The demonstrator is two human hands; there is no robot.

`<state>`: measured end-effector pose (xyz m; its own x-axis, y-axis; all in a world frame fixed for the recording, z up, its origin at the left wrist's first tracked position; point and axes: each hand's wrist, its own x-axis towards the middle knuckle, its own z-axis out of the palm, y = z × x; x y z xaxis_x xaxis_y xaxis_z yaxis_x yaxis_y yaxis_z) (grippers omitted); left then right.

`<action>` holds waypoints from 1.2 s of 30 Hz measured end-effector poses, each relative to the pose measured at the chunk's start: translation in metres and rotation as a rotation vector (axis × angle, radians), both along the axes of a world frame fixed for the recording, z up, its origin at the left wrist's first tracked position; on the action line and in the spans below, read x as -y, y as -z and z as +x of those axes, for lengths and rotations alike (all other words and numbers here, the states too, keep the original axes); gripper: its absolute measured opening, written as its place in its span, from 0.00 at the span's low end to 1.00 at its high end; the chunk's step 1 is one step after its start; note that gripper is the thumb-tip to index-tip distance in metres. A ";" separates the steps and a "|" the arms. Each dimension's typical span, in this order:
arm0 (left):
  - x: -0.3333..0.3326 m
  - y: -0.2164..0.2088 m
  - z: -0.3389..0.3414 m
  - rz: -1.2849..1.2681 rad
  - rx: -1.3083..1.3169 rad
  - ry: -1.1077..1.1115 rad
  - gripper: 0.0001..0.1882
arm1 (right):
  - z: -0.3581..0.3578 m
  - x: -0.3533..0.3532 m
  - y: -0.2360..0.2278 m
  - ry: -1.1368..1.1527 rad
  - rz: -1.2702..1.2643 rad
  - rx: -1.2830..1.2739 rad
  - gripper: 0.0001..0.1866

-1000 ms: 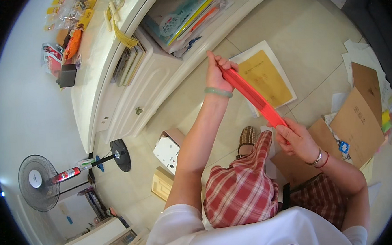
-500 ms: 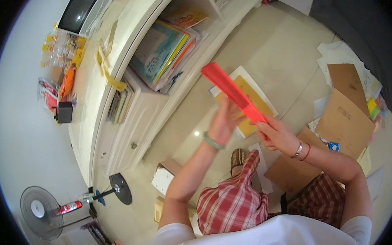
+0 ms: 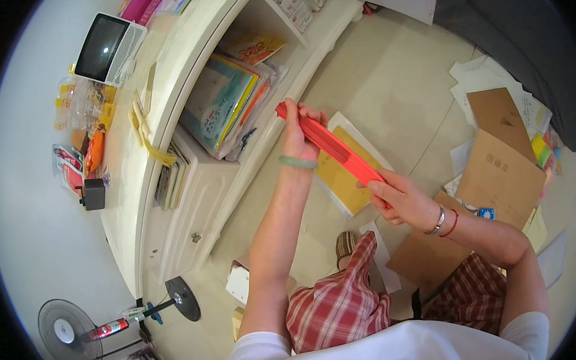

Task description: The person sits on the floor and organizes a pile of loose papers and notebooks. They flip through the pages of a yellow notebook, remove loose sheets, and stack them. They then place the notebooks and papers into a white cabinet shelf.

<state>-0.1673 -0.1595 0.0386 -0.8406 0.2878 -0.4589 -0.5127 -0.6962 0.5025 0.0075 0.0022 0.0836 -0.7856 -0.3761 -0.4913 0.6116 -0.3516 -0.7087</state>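
A long flat stack of red paper strips (image 3: 334,147) is stretched between both hands above the floor. My left hand (image 3: 296,133), with a green bangle on its wrist, grips the far end. My right hand (image 3: 398,196), wearing a bracelet and a red string, pinches the near end. Under the stack lies a yellow-brown envelope on white sheets (image 3: 340,177). I sit with plaid-clad knees (image 3: 338,305) below the hands.
A white cabinet (image 3: 171,207) with books and folders on its shelf (image 3: 227,104) stands to the left. Cardboard pieces (image 3: 499,174) and loose papers (image 3: 486,79) litter the floor at right. A standing fan (image 3: 69,328) and a small box (image 3: 239,283) sit at lower left.
Both hands with the red stack have drifted left and lower in view as the head turned; the grip on both ends is unchanged.
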 end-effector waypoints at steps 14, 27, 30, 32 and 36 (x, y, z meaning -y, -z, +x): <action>0.095 0.069 -0.081 -0.322 -0.124 -0.294 0.20 | 0.023 -0.025 0.007 0.089 0.061 -0.004 0.11; -0.097 -0.015 0.023 -0.381 -0.354 0.569 0.22 | -0.074 -0.057 0.036 0.363 0.007 -0.268 0.19; -0.107 -0.021 -0.017 -0.384 -0.408 0.519 0.18 | -0.076 -0.083 0.079 0.455 0.197 -0.265 0.22; -0.117 -0.037 -0.043 -0.327 -0.379 0.562 0.17 | -0.072 -0.098 0.118 0.483 0.452 -0.223 0.22; -0.147 -0.048 -0.102 -0.360 -0.437 0.511 0.17 | -0.034 -0.124 0.208 0.317 0.817 -0.196 0.17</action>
<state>-0.2692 -0.0124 0.0865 -0.7701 0.5852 -0.2539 -0.4292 -0.1808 0.8850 -0.0268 0.1267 -0.1244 -0.8908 0.2809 -0.3572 0.4137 0.1764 -0.8931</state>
